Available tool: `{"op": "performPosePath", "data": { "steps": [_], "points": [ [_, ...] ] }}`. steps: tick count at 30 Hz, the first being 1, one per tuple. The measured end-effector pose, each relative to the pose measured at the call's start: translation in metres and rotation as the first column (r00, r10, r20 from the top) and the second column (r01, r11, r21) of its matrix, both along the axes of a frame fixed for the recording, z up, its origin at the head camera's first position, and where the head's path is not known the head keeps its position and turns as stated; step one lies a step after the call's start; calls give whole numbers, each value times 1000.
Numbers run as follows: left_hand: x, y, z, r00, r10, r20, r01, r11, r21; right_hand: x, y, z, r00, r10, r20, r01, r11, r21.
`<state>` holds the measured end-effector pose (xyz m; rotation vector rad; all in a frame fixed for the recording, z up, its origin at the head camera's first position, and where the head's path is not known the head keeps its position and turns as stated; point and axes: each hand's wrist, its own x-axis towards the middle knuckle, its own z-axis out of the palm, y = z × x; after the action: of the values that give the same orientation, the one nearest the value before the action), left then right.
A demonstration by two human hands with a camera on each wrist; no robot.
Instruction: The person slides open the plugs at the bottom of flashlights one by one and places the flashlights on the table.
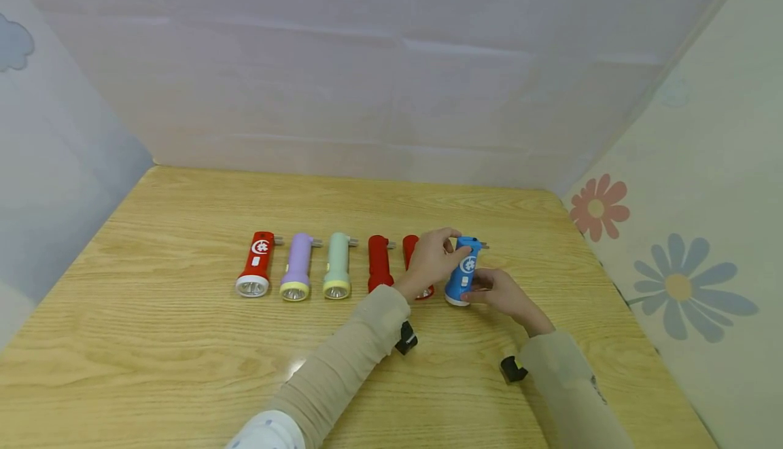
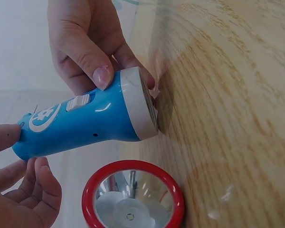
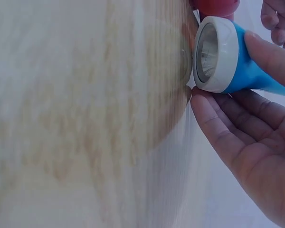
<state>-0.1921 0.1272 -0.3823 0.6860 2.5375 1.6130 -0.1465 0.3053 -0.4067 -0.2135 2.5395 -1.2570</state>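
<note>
Both hands are on a blue flashlight (image 1: 463,278) with a white head rim, a white switch and a white flower emblem. My left hand (image 1: 431,259) pinches its tail end, thumb on one side and fingertips on the other, as the left wrist view shows. At the head end, my right hand (image 1: 498,291) holds the body between thumb and fingers. The flashlight tilts, its tail raised and its head (image 3: 218,54) low by the table; whether the rim touches the wood I cannot tell. Just left of it lies a red flashlight (image 1: 408,248), partly hidden by my left hand.
Leftward in a row on the wooden table (image 1: 183,354) lie another red flashlight (image 1: 379,262), a pale green one (image 1: 338,262), a lilac one (image 1: 298,262) and a red one with a white head (image 1: 255,262). Their plug prongs point right. A flower-patterned cloth (image 1: 673,164) borders the right side.
</note>
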Motion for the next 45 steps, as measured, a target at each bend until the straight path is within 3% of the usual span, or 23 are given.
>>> {"op": "performPosePath", "data": {
  "steps": [5,17,27,34,45],
  "points": [
    [0,0,-1,1000,2,-19,-2,1000,-4,1,-1,1,1000,0,-4,0,1000,-10],
    [0,3,-5,1000,2,27,-1,1000,-12,4,-2,2,1000,11,-16,-12,1000,-11],
    [1,4,-10,1000,-2,16,2,1000,-9,7,-5,6,1000,-4,-2,4,999,-32],
    [1,5,-13,998,20,51,-21,1000,23,6,-6,0,999,-15,-43,13,999,-38],
    [3,6,-16,991,41,126,-38,999,-30,8,-13,-2,990,-53,-129,50,998,-32]
  ]
}}
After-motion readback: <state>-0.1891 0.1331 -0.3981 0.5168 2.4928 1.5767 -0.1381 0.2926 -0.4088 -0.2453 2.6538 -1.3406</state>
